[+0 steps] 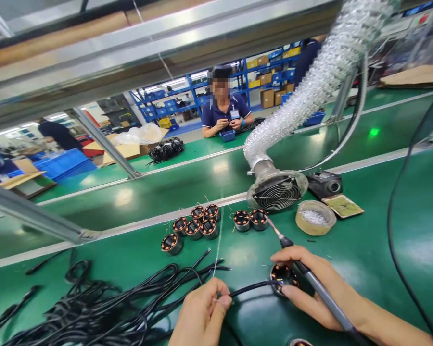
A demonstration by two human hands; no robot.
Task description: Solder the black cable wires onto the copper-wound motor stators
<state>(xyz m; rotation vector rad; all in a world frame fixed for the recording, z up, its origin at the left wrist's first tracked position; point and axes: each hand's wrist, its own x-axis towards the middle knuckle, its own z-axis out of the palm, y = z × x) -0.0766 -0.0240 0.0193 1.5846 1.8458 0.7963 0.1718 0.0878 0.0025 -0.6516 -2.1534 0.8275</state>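
Observation:
My left hand (205, 310) pinches a thin strand of solder wire (219, 242) that hangs from above. A black cable (254, 287) passes at its fingertips and runs right to a round motor stator (283, 276) with copper windings. Held across my right hand (319, 283) is a soldering iron (319, 288), its tip pointing up and left, away from that stator. The thumb and fingers of the same hand also grip the stator around its rim, near the cable's coloured wire ends. Part of another stator (300, 342) shows at the bottom edge.
Several stators (194, 229) stand at the bench's back edge, two more (242, 220) to their right. Black cables (104, 307) lie heaped at left. A fume extractor (277, 191), a tub (315, 217) and a yellowish sponge (343, 205) stand at back right. A person (223, 113) sits opposite.

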